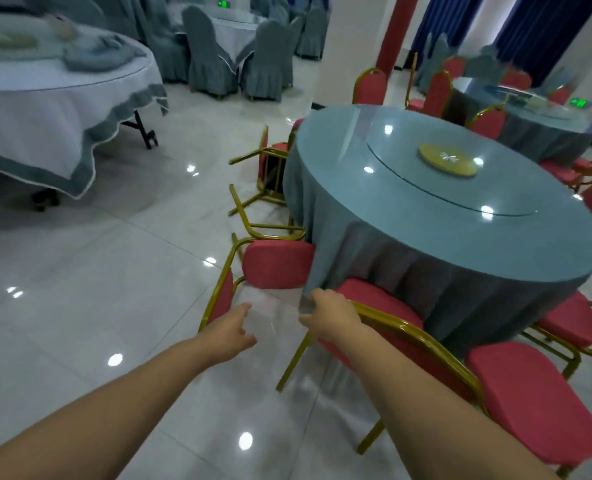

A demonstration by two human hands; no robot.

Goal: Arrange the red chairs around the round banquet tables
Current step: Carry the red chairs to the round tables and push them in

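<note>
The right hand (332,318) grips the gold metal frame of a tipped red chair (388,327), lying at six o'clock of the round tabletop (436,188). The left hand (230,332) hovers open, holding nothing. Next, probably: stand it upright. Padded fabric seats, draped grey-blue cloth, glossy glass turntable (454,178) beyond.

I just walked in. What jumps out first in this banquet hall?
The round table draped in blue-grey cloth at centre right, ringed by red chairs, some tipped against it like the tipped chair at its near-left edge. In the foreground, the right hand holds the gold frame of a leaning chair, while the left hand reaches out open.
</note>
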